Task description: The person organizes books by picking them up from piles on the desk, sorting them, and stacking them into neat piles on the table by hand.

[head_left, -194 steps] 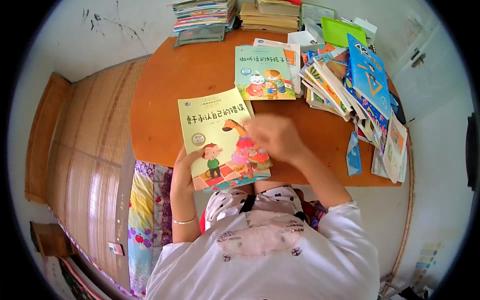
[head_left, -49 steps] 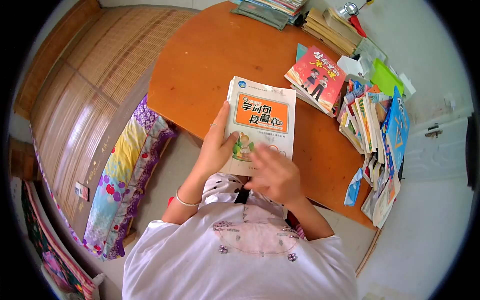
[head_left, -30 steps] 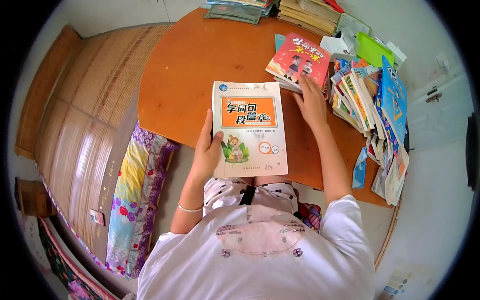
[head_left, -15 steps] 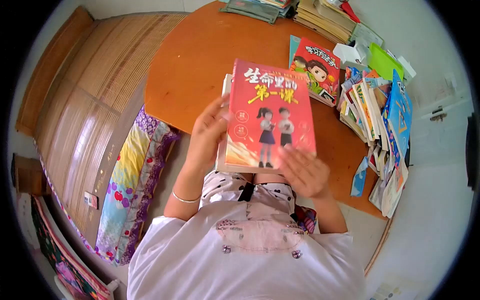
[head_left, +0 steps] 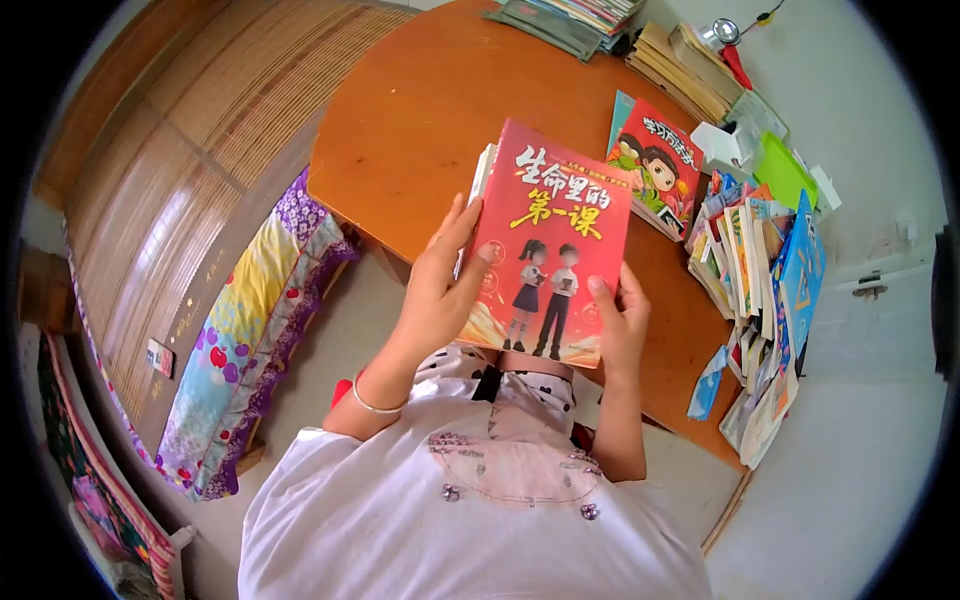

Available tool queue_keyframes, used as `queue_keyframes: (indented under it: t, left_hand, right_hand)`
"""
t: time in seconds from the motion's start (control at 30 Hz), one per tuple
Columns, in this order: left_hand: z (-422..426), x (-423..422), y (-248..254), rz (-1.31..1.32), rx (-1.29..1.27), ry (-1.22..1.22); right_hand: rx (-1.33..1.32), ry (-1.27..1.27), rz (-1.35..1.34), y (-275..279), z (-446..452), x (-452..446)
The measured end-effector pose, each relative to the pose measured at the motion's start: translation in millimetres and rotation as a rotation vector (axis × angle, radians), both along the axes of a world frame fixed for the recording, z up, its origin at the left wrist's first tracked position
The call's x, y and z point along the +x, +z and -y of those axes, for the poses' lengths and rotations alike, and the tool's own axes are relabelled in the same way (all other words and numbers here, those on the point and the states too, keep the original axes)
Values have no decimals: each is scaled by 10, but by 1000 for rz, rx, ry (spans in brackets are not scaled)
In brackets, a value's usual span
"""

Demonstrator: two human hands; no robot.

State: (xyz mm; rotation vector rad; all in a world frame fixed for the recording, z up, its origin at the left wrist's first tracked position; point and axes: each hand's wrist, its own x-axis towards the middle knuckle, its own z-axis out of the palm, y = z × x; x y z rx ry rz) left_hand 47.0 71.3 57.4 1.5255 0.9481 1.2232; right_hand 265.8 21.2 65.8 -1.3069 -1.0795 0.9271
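Fingers, left hand [head_left: 430, 285]: gripping red book [head_left: 560, 250], frame centre, pale book [head_left: 484, 170] beneath.
Fingers, right hand [head_left: 622, 325]: clasping lower right edge.
Held books: seemingly stacked, edges uneven.
Counter [head_left: 400, 110]: cartoon-covered book [head_left: 660, 165] unheld, upper right.

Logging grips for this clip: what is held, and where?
A stack topped by a pink-red paperback book, by its left edge in the left hand, lower right edge in the right hand.

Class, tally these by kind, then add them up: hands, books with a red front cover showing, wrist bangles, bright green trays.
Hands: 2 (left hand, right hand)
Red-covered books: 2 (held book, unheld book)
Bangle: 1
Green tray: 1
Total: 6
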Motion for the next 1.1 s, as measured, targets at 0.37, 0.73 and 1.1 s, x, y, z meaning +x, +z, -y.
queue_keyframes:
  t: [0.37, 0.73, 1.1]
  left_hand:
    - [-9, 65, -270, -113, -71, 13]
    - [8, 21, -128, -302, 25, 23]
    - [226, 98, 200, -1014, 384, -61]
  right_hand:
    - [-97, -27, 162, -69, -67, 26]
    - [-107, -151, 667, 55, -297, 413]
    - [122, -113, 1319, 40, -1090, 1253]
